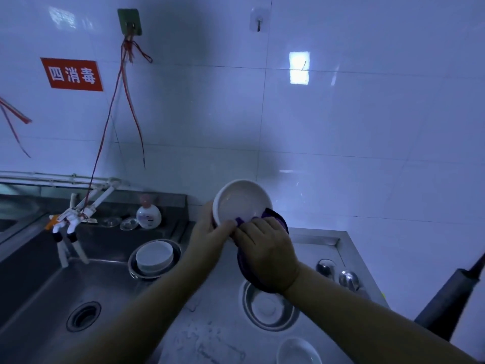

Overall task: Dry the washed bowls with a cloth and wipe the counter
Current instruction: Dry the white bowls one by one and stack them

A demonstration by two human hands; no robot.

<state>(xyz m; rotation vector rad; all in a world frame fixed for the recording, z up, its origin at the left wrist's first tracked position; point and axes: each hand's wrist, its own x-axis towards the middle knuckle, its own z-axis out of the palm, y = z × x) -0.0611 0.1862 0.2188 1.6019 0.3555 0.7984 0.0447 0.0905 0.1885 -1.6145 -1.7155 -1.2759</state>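
The left hand [210,232] is gripping a white, round, shallow bowl [240,202] by its rim, holding it tilted above the steel table [215,334] with its smooth, glossy inside facing the camera. The right hand [267,249] is clutching a dark purple cloth [278,219] and pressing it against the bowl's lower right edge, the cloth hanging down under the palm.

At frame centre, the left hand [210,236] and right hand [267,254] hold a bowl [240,202] with a cloth [275,219] above the counter [217,334]. The sink [52,285] occupies the lower left; a second bowl [154,254] sits inside a metal basin [133,269] at its right edge. A bottle [148,212] stands behind. Another metal basin [270,308] lies on the counter below the right hand, a small bowl [298,352] nearer the bottom edge.
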